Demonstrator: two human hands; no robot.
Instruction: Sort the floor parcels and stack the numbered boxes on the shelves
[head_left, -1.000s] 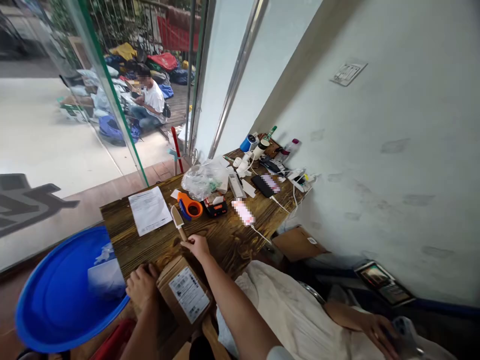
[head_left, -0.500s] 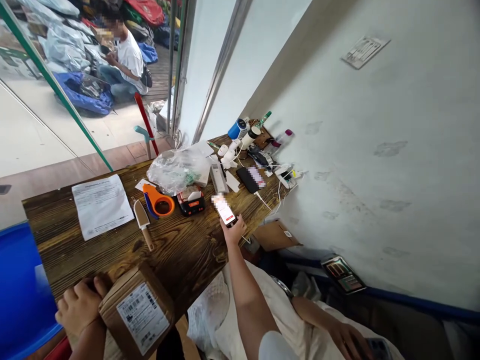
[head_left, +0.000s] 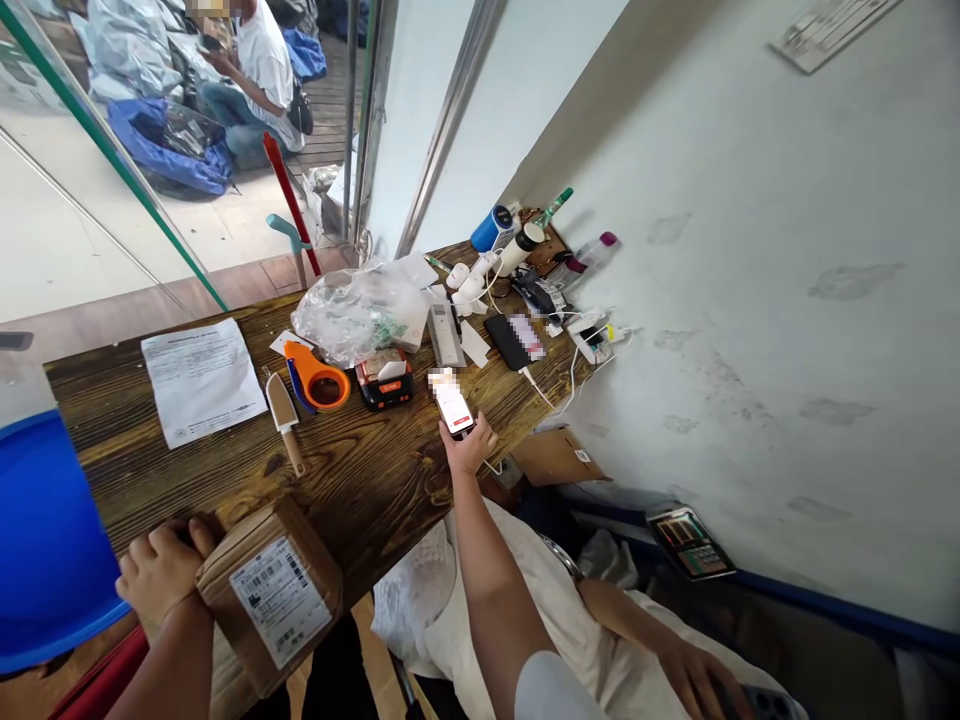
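In the head view, my right hand [head_left: 469, 447] is closed around the lower end of a phone [head_left: 453, 404] with a lit white screen, held over the table's near edge. My left hand [head_left: 161, 570] rests at the table's near left, fingers apart and slightly curled. Its wrist lies against the left side of a taped cardboard box [head_left: 217, 590] that carries a white shipping label [head_left: 280, 600]. Beyond the box lies a brown-handled knife in a sheath [head_left: 283, 410]. Near the phone stands a black and orange portable printer [head_left: 384, 380].
On the wooden table [head_left: 360, 470] lie a printed sheet [head_left: 201, 380], an orange tape dispenser [head_left: 319, 385], a clear plastic bag [head_left: 352, 315] and a charging phone [head_left: 514, 341]. A seated person's hand [head_left: 697, 680] shows at right, and a blue tub [head_left: 45, 540] at left.
The view has shifted, so the table's far items sit higher and the wall items farther right. Both hands keep their places, with the phone still in the right one.
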